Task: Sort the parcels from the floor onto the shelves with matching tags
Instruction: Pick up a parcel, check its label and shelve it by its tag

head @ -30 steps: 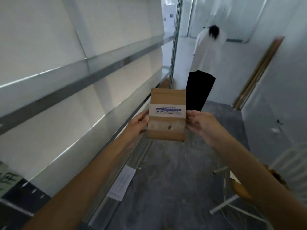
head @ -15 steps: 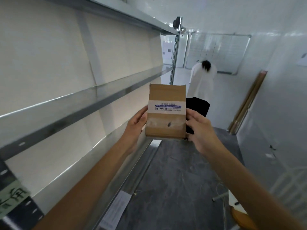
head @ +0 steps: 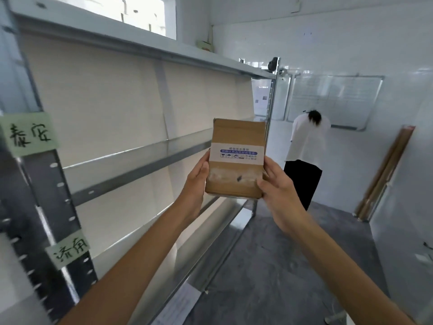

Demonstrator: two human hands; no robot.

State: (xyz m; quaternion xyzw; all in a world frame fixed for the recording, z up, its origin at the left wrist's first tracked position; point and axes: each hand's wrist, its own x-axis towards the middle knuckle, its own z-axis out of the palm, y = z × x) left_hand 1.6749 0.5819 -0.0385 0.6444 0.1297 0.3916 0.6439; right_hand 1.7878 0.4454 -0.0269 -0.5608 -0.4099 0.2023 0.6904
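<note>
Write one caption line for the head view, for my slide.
Left hand and right hand hold a brown cardboard parcel up beside a metal shelf rack bearing green handwritten tags.

The left hand and right hand grip a box at its 8 and 4 o'clock; shelves stand at 9 o'clock.

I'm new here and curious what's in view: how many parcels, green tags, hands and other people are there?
1 parcel
2 green tags
2 hands holding it: left hand, right hand
1 person at the back
Total: 6
</note>
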